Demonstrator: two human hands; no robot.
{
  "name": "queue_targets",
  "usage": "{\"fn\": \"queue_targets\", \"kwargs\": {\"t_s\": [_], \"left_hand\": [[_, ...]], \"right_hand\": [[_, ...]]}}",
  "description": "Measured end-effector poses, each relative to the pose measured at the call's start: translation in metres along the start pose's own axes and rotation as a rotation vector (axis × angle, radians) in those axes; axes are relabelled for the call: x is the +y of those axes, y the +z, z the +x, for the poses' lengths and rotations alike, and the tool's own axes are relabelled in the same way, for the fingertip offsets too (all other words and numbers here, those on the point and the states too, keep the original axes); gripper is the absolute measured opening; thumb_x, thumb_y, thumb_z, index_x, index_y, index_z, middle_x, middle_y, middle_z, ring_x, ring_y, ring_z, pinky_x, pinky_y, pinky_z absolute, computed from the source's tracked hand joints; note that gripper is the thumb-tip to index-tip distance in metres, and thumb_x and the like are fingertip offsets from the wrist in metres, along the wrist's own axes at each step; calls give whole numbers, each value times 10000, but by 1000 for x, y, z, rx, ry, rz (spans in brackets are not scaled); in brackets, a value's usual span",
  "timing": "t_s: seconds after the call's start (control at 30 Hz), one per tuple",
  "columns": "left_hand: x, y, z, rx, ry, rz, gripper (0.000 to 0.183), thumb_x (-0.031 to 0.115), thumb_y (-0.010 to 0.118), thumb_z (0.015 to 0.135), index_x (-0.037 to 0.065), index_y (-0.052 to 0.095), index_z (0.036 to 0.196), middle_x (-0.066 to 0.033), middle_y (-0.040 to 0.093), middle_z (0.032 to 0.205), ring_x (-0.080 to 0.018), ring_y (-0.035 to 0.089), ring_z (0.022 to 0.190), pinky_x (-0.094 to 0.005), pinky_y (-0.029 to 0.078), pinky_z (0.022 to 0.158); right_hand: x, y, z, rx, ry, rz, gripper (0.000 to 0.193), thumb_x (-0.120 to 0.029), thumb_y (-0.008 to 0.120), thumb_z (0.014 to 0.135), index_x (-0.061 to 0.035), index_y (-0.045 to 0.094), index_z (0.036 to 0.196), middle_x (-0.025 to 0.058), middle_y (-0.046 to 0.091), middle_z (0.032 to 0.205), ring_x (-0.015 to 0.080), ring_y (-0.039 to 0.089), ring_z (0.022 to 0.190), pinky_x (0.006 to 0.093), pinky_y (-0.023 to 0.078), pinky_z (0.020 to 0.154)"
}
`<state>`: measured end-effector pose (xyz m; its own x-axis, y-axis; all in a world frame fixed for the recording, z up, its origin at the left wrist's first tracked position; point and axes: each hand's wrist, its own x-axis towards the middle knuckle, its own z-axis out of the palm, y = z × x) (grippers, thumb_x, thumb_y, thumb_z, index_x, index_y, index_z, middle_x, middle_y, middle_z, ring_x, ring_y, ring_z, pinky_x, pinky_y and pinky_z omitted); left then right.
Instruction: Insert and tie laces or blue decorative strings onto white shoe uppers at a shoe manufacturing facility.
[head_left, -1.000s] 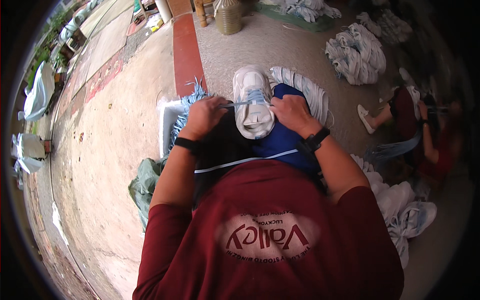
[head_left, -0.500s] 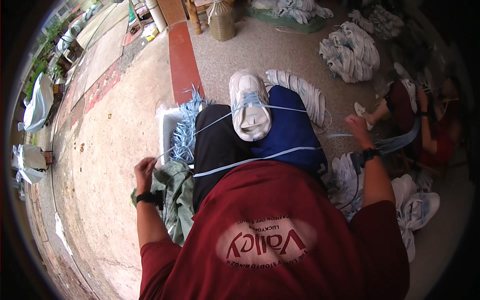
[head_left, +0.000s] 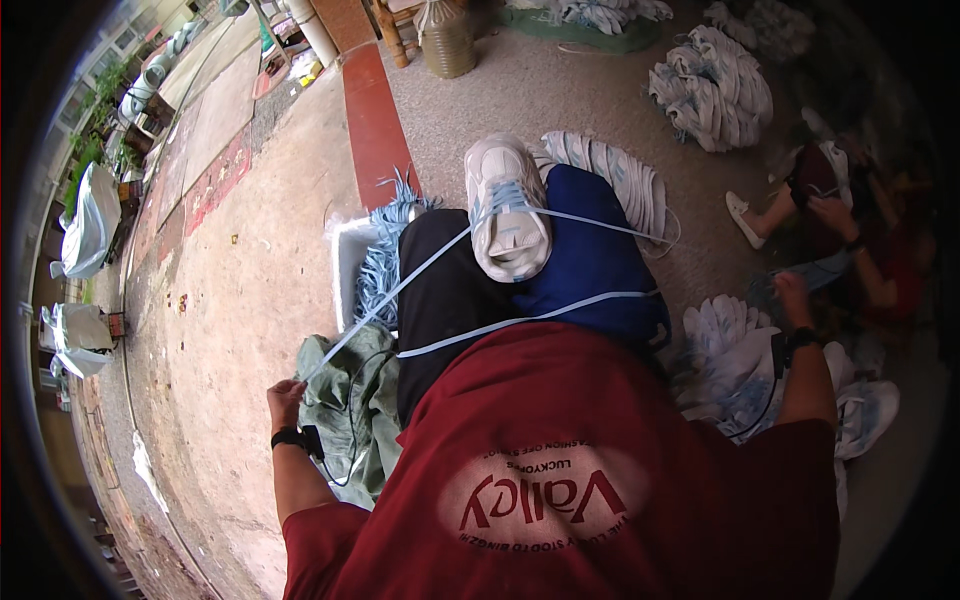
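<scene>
Just one sneaker, two hands.

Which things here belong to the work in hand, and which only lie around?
In use: white shoe on the lap; light blue lace pulled by left hand; right hand out to the side.

Lying about: bundle of blue laces; green sack; shoe piles; basket.

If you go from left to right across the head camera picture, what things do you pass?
Left hand pinching the light blue lace → green bag → pile of blue laces → white shoe on the lap → right hand → another person's hand.
</scene>
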<state>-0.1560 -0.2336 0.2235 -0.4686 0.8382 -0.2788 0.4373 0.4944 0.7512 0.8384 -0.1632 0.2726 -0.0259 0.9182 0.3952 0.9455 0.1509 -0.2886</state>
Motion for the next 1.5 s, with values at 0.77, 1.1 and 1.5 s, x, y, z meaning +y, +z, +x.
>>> {"fn": "queue_targets", "kwargs": {"t_s": [0.77,1.1,1.5], "left_hand": [[332,254,16,-829,317,-375,117,94,625,821,94,570,718,30,584,688,-61,538,615,-195,426,571],[315,264,24,-755,349,-506,90,107,657,801,85,606,729,45,580,714,-48,473,615,-189,388,604],[324,261,12,-702,343,-472,148,102,643,810,97,570,682,65,526,642,-36,459,593,-184,373,579]], "right_hand": [[-377,183,193,-291,32,933,177,-72,668,669,0,528,586,15,457,525,72,406,524,264,341,482],[-399,197,183,-8,-21,495,208,-69,669,673,-7,495,577,162,549,602,317,524,549,351,398,504],[-404,184,171,-90,7,427,189,-199,607,745,-20,581,689,194,560,624,353,592,644,450,467,592]]}}
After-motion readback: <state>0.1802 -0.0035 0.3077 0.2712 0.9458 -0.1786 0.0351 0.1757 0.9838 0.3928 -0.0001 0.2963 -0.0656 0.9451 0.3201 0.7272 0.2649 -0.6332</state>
